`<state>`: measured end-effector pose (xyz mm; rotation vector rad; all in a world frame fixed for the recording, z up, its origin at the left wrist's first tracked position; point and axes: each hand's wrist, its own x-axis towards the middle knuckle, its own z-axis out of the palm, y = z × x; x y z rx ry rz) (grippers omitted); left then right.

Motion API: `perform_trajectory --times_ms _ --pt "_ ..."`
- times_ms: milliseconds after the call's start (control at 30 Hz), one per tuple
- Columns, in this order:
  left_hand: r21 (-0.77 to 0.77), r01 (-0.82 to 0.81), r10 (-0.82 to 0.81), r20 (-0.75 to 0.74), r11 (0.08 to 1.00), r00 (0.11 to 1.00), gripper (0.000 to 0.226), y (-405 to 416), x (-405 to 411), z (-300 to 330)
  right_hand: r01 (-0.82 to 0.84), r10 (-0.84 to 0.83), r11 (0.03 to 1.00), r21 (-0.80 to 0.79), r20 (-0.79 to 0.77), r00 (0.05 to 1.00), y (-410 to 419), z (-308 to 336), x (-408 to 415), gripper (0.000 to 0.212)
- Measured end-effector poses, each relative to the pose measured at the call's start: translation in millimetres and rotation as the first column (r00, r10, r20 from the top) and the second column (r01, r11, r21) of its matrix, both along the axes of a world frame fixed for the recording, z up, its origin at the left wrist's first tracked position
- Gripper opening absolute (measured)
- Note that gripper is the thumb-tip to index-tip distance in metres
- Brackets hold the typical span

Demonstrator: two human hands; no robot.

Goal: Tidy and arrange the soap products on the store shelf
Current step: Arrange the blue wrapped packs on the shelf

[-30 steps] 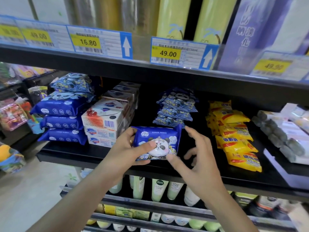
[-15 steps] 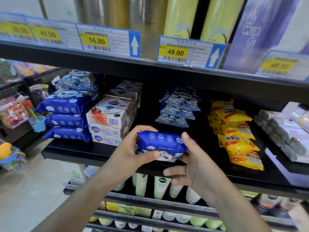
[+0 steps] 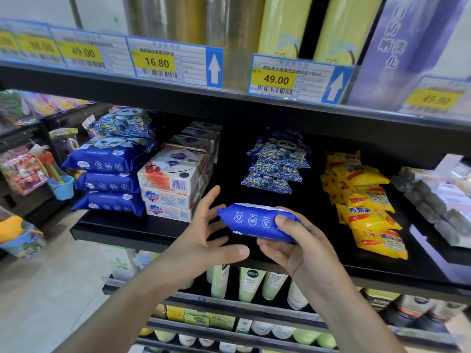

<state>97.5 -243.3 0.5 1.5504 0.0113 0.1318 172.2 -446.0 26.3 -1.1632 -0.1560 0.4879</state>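
- Our right hand [image 3: 300,248] grips the blue soap pack [image 3: 257,221] by its right end, thumb on top and fingers curled underneath, and holds it edge-on just above the front of the black shelf [image 3: 122,231].
- Our left hand [image 3: 204,235] is spread and holds nothing; its fingers are straight and reach toward the pack's left end, and whether the fingertips touch it we cannot tell.
- The pack is not yet placed. It hangs over the bare gap between the white soap boxes [image 3: 169,186] on the left and the small patterned pouches [image 3: 276,166] behind it.
- Much already looks tidy: three matching blue packs [image 3: 107,183] lie stacked at the left end with patterned pouches on top, and the boxes stand in neat rows.
- We judge the pack in hand belongs with that blue stack or in the gap, so this one placement remains.
- The yellow soap bags [image 3: 367,202] to the right lie overlapping and slanted, and probably need straightening afterwards.
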Motion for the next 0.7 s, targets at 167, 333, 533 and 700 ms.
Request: perform_trajectory --times_ms 167,333,533,700 --pt "-0.208 -0.127 0.073 -0.247 0.970 0.966 0.096 3.0 2.3 19.4 0.000 0.001 1.000 -0.010 0.123 0.992 0.9 -7.1 0.5 0.046" --pt "-0.263 -0.071 -0.035 -0.378 0.962 0.925 0.069 3.2 4.7 34.8 -0.030 0.075 0.992 -0.120 0.392 0.917 -0.7 -13.7 -4.2 0.061" --pt "-0.188 -0.117 0.030 -0.410 0.975 0.912 0.047 -0.3 4.6 33.6 -0.085 0.156 0.983 -0.161 0.507 0.848 -1.4 -17.6 -8.8 0.058" --pt "-0.197 -0.168 0.079 -0.392 0.966 0.916 0.059 -0.2 3.2 27.5 -0.066 0.183 0.972 -0.226 0.550 0.815 -1.9 -22.0 -9.9 0.063"
